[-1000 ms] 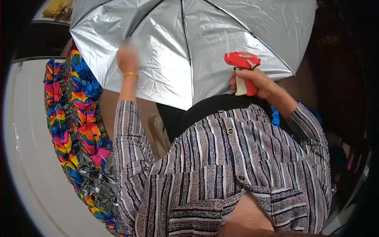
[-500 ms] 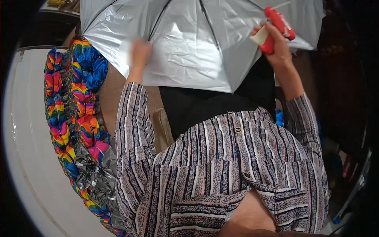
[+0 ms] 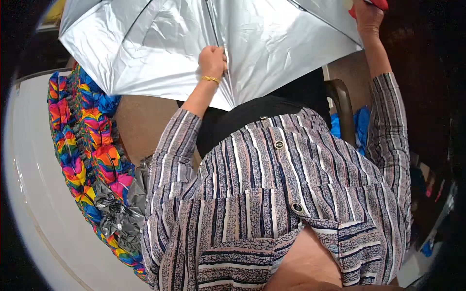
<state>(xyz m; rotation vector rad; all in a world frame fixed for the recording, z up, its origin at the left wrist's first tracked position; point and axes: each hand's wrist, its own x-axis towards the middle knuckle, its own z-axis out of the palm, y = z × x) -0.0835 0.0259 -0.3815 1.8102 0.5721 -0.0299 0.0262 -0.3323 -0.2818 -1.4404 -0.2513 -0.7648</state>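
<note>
A silver umbrella (image 3: 165, 63), spread open with its dark ribs showing, fills the upper part of the head view over my lap. My left hand (image 3: 212, 60) is closed on one umbrella rib (image 3: 211, 24) and the cloth beside it, near the middle of the front edge. At the upper right, my right hand (image 3: 369, 19) is closed around a red handheld thing (image 3: 377, 4). The picture's top edge cuts off most of that red thing, so its kind is unclear. Most of the right fingers are hidden too.
To the left lie bundles of folded rainbow-coloured umbrellas (image 3: 104, 128), with crumpled dark silver cloth (image 3: 116, 211) near them, beside a white surface (image 3: 39, 194). A brown chair arm (image 3: 342, 104) and blue material (image 3: 360, 127) are at my right.
My left hand has moved right and closed on a rib. My right hand has moved up and right with the red thing. The umbrella has turned and shifted in view.
</note>
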